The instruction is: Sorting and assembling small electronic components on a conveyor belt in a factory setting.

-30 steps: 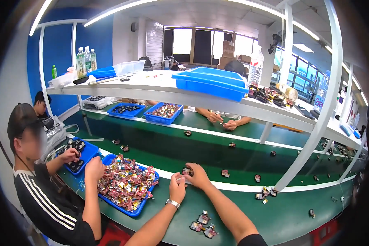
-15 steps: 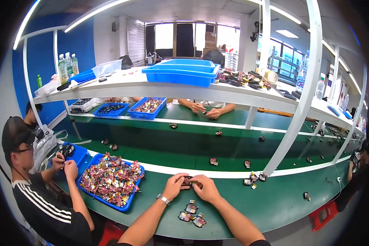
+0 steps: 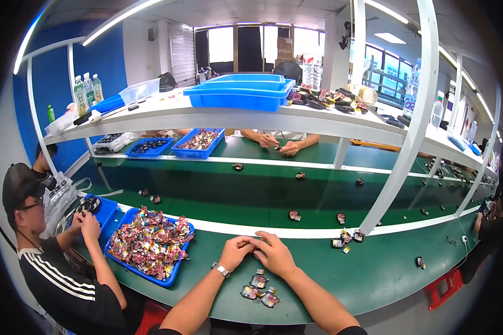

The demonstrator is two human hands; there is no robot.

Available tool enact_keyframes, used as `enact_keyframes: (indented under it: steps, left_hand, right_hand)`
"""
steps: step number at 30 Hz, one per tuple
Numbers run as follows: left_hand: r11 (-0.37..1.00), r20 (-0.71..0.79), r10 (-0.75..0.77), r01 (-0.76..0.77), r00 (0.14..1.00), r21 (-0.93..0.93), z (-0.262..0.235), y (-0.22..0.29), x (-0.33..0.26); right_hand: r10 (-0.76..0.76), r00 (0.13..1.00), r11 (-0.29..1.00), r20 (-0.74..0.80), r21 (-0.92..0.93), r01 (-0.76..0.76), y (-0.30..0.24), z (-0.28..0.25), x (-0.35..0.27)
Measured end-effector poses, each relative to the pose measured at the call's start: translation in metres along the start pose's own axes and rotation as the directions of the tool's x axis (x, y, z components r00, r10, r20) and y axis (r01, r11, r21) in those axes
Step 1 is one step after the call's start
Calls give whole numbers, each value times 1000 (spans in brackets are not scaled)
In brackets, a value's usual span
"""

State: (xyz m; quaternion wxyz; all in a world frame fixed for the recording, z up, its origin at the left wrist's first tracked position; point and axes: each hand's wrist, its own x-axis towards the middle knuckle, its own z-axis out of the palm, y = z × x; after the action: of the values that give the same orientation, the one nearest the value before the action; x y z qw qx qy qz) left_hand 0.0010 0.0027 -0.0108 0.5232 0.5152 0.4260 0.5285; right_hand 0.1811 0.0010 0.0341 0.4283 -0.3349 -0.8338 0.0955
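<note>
Bright overhead tube light, window glare, fisheye bending, black rim.

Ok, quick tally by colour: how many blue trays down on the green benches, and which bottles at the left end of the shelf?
Blue trays: 4
Clear bottles: 2
Green bottle: 1
Total: 7

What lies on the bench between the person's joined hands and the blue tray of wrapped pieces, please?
In the head view, only bare green bench separates the left hand from the blue tray; the small finished pieces lie nearer the person.
</note>
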Motion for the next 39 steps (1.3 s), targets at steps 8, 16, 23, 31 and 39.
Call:
enact_keyframes:
  steps: [8,16,23,31,39]
  left_hand:
    - [984,87,-129,138,988,-110,3,13,-4]
    - [966,173,-166,195,971,-168,1,19,-6]
    - [970,216,-198,223,956,-96,3,24,-6]
    - [983,328,-98,143,940,-115,-4,18,-5]
    - [969,328,-188,229,926,-91,-1,19,-6]
  right_hand:
    - [-133,991,991,-3,21,133,14,2,-5]
    - [-102,991,993,81,61,98,19,-8,-2]
    - [25,992,985,127,165,-46,21,-2,-8]
    - [106,984,976,146,176,-131,18,-1,-7]
    - [39,966,974,256,205,-93,22,-6,-10]
